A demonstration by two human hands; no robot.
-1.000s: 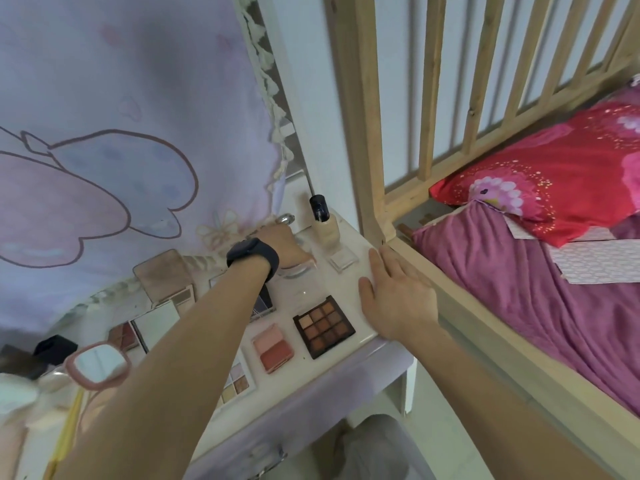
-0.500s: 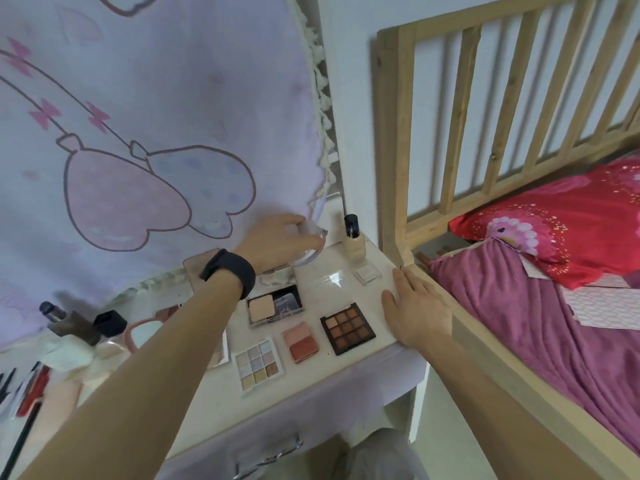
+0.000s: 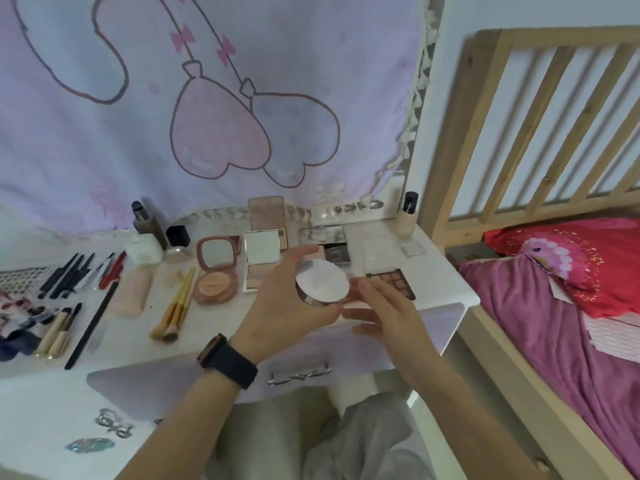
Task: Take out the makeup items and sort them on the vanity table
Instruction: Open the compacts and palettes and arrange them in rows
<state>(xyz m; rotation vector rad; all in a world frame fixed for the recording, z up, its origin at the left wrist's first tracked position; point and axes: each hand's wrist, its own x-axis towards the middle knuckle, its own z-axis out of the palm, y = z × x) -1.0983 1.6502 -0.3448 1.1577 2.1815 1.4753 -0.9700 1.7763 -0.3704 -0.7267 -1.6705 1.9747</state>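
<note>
1. Grips a round jar (image 3: 322, 284) in the left hand (image 3: 284, 306), fingers and thumb curled round its metallic side, with the white lid tilted up toward the camera.
2. Wears a black watch (image 3: 228, 358) on that wrist.
3. Holds the jar in the air above the front part of the table (image 3: 446, 282), clear of the tabletop and over the drawer handle (image 3: 299, 374).
4. Hovers the right hand (image 3: 384, 313) just beside the jar, fingers loosely spread and holding nothing (whether the fingertips touch the jar cannot be told).
5. Partly covers a brown eyeshadow palette (image 3: 394, 282) with the right fingers, near the table's right end.
6. Behind the jar, lying open side by side: a pink compact (image 3: 216, 271) and, to its right, a white mirrored compact (image 3: 261, 258).
7. Upright at the back right corner: a foundation bottle (image 3: 408, 216) with a black cap.
8. Left of the pink compact: yellow-handled brushes (image 3: 176, 306) lying close together, bristles toward the front edge.
9. Toward the left end: a row of black pencils (image 3: 72, 271) and one long black brush (image 3: 91, 327).
10. Right of the table: a bed (image 3: 554, 323) with a purple sheet and a red pillow (image 3: 571, 261).
</note>
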